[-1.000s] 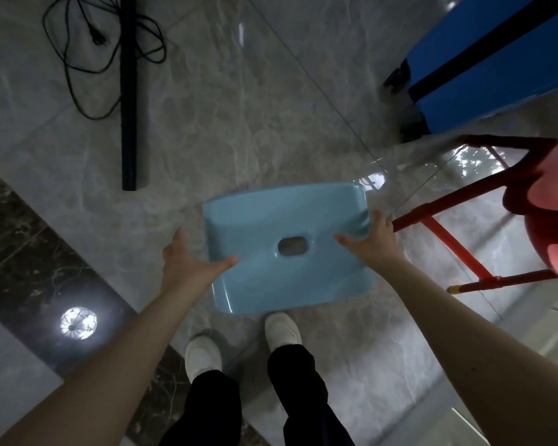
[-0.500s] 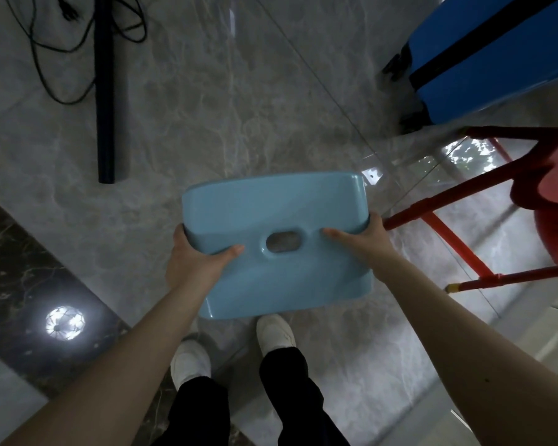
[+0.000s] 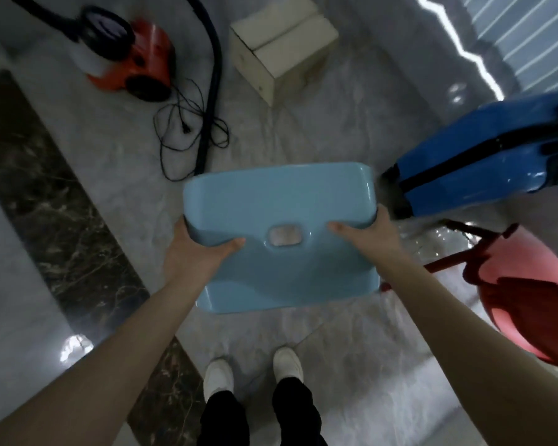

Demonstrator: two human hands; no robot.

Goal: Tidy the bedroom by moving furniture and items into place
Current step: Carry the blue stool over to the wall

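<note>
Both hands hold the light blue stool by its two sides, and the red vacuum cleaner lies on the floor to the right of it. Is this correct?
Not quite. The head view shows the red vacuum cleaner on the floor to the upper left of the light blue stool. The left hand and right hand do hold its sides.

Suitcase (image 3: pixel 484 162) and chair (image 3: pixel 529 284) close rightward

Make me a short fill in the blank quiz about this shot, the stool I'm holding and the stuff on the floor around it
1. The light blue stool is gripped at its sides by ____ hands, the left hand and the right hand.
2. The oval hole in the stool's seat lies ____ the two thumbs.
3. The suitcase to the right is ____ in colour.
4. The vacuum cleaner at top left has an ____ body.

Missing words: two; between; blue; orange
</note>
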